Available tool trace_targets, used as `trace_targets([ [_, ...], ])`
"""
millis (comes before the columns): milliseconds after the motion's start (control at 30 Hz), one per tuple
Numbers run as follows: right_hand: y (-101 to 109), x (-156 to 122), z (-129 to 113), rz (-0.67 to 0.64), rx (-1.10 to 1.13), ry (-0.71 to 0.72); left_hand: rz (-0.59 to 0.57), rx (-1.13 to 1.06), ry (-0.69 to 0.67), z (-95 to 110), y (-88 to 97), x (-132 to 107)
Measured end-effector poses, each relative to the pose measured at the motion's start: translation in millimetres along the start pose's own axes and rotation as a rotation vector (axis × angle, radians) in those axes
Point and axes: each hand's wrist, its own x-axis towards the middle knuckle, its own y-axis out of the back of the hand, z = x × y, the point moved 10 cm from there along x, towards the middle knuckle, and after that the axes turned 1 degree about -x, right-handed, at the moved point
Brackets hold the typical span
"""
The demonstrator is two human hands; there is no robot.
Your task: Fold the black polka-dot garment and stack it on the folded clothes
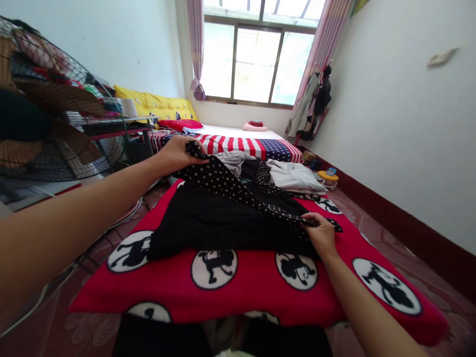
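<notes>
A black garment with a white-dotted part lies on a red blanket printed with black monkeys in white circles. My left hand is closed on the far end of the dotted fabric and holds it lifted above the blanket. My right hand pinches the near right end of the same dotted strip, low against the blanket. The plain black part of the garment lies flat between my hands.
Grey and white clothes are piled behind the garment. A bed with a stars-and-stripes cover stands under the window. A standing fan is at the left. Clothes hang at the right wall.
</notes>
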Motion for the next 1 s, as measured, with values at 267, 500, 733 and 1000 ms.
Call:
trace_targets([
  [267,-13.4,9.2,-29.4,-0.152,-0.125,0.064,0.063,-0.097,-0.021,-7.2,-5.2,-4.6],
  [500,-109.6,-20.6,-167.8,-0.495,0.340,0.106,-0.072,-0.237,-0.219,71.7,-72.8,3.1],
  [733,-99.8,25.4,-127.6,-0.177,0.571,-0.183,0.173,-0.137,-0.022,21.9,-69.7,-49.8],
  [1000,-83.7,31.5,-78.0,-0.069,0.533,-0.366,-0.369,0.169,0.084,-68.3,-150.0,-140.6],
])
